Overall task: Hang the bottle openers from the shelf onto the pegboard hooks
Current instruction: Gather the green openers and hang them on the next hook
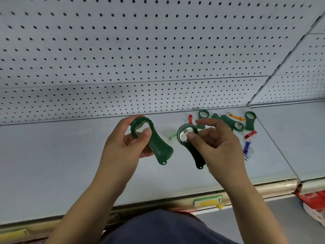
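My left hand (126, 143) grips a dark green bottle opener (156, 145) by its round head, the handle pointing down and right. My right hand (214, 138) pinches a second green opener (193, 152) at its metal-lined head, its handle hanging toward me. Both are held just above the grey shelf (52, 155). More green openers (233, 123) lie in a pile at the back right of the shelf, one (250, 120) at the pile's right end. The white pegboard (140, 50) rises behind the shelf; no hooks show in view.
Small keychain openers lie by the pile: red (190, 118), orange (236, 117), another red (250, 134), blue (247, 147), and a green one (173, 136). A shelf divider (274, 143) runs at the right. A yellow price label (207, 202) sits on the front edge.
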### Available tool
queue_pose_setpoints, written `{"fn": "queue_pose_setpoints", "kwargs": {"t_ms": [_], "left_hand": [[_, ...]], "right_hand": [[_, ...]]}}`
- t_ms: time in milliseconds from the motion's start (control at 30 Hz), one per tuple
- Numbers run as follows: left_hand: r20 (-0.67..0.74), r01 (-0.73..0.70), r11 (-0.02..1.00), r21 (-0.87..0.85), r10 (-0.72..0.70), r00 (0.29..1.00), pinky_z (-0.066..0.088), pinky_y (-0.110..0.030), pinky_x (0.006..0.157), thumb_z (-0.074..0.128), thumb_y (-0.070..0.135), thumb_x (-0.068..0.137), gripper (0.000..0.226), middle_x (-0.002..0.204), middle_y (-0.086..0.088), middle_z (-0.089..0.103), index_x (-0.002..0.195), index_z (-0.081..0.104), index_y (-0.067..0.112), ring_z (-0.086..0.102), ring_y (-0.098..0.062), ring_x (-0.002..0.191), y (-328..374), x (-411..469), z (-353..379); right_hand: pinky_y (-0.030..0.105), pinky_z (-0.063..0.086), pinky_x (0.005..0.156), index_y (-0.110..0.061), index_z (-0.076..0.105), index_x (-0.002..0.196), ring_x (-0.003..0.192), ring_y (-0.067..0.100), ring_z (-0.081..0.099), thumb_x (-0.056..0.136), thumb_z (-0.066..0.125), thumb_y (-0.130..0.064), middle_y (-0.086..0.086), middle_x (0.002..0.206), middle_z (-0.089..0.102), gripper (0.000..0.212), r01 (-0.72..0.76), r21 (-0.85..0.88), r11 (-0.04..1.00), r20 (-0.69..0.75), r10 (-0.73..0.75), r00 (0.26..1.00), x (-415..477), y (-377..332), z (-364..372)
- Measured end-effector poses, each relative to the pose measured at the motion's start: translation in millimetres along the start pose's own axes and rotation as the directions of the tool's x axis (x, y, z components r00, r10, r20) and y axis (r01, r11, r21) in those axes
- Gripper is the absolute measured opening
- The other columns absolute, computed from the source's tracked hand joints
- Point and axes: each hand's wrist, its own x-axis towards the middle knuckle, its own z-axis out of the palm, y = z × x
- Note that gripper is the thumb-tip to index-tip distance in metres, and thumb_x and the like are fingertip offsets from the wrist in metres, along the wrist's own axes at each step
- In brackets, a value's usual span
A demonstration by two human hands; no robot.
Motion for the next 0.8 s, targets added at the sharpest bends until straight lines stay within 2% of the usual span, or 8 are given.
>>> {"fn": "queue_pose_setpoints", "kwargs": {"t_ms": [67,133,333,400,467,533,633,800], "left_hand": [[-0.063,-0.007,0.998,-0.060,0.003,0.998,0.063,-0.032,0.076,0.064,0.017,0.097,0.021,0.093,-0.003,0.075,0.115,0.066,0.028,0.077,-0.016,0.080,1.2,-6.3,-24.7],[-0.100,-0.023,0.997,-0.074,0.015,0.995,0.063,-0.030,0.074,0.063,0.017,0.098,0.021,0.092,0.003,0.075,0.116,0.066,0.028,0.077,-0.015,0.083,2.5,-13.1,-52.5],[-0.128,-0.039,0.998,-0.040,0.034,0.991,0.063,-0.030,0.073,0.061,0.020,0.098,0.024,0.089,0.004,0.078,0.121,0.064,0.028,0.077,-0.017,0.083,9.7,-39.5,-150.2],[-0.152,-0.050,0.998,-0.026,0.045,0.987,0.063,-0.031,0.074,0.061,0.021,0.098,0.023,0.091,-0.001,0.078,0.120,0.064,0.028,0.077,-0.019,0.085,13.6,-48.1,-185.0],[-0.181,-0.067,0.997,-0.034,0.060,0.982,0.063,-0.031,0.073,0.061,0.021,0.098,0.021,0.091,-0.003,0.078,0.118,0.065,0.027,0.077,-0.021,0.086,18.1,-55.8,-217.3],[-0.212,-0.092,0.994,-0.057,0.078,0.974,0.063,-0.033,0.074,0.061,0.021,0.098,0.020,0.092,-0.008,0.078,0.117,0.066,0.026,0.077,-0.026,0.088,22.8,-62.8,-246.9],[-0.252,-0.133,0.985,-0.109,0.102,0.962,0.063,-0.036,0.076,0.061,0.021,0.098,0.020,0.097,-0.014,0.076,0.118,0.065,0.022,0.077,-0.030,0.090,28.8,-71.1,-286.4],[-0.266,-0.208,0.967,-0.147,0.164,0.950,0.062,-0.037,0.077,0.061,0.022,0.098,0.020,0.095,-0.008,0.077,0.117,0.066,0.023,0.077,-0.028,0.089,38.8,-78.9,-332.9]], "right_hand": [[0.040,0.058,0.060,-0.030,0.065,0.101,0.074,0.029,0.074,0.087,0.077,-0.015,0.010,0.081,0.073,0.024,0.025,0.053,0.998,0.016,-0.025,1.000,-11.6,-12.3,24.7],[0.042,0.058,0.061,-0.027,0.066,0.101,0.069,0.028,0.076,0.089,0.074,-0.011,0.009,0.081,0.073,0.021,0.027,0.114,0.993,0.065,-0.034,0.997,-25.8,-22.0,52.1],[0.021,0.056,0.058,-0.026,0.075,0.108,0.062,0.020,0.072,0.092,0.070,-0.017,0.004,0.080,0.071,0.019,-0.046,0.194,0.980,0.159,0.015,0.987,-80.6,-46.7,142.5],[0.020,0.054,0.060,-0.028,0.075,0.108,0.061,0.017,0.070,0.085,0.075,-0.026,0.004,0.079,0.072,0.023,-0.118,0.226,0.967,0.216,0.068,0.974,-98.4,-57.0,170.9],[0.022,0.053,0.064,-0.032,0.075,0.109,0.061,0.013,0.066,0.071,0.079,-0.037,-0.001,0.079,0.073,0.039,-0.180,0.253,0.951,0.315,0.095,0.944,-115.9,-66.7,195.7],[0.020,0.051,0.063,-0.032,0.074,0.112,0.065,0.010,0.064,0.062,0.082,-0.037,-0.002,0.083,0.075,0.052,-0.188,0.264,0.946,0.387,0.074,0.919,-132.5,-77.6,218.3],[0.011,0.045,0.053,-0.030,0.074,0.113,0.064,0.004,0.064,0.060,0.085,-0.028,-0.003,0.084,0.077,0.054,-0.106,0.267,0.958,0.386,-0.006,0.922,-154.4,-97.2,248.2],[0.012,0.051,0.064,-0.036,0.072,0.112,0.074,0.005,0.068,0.062,0.085,-0.029,-0.011,0.086,0.074,0.052,0.168,0.291,0.942,0.268,-0.249,0.931,-177.9,-123.4,289.5]]}}
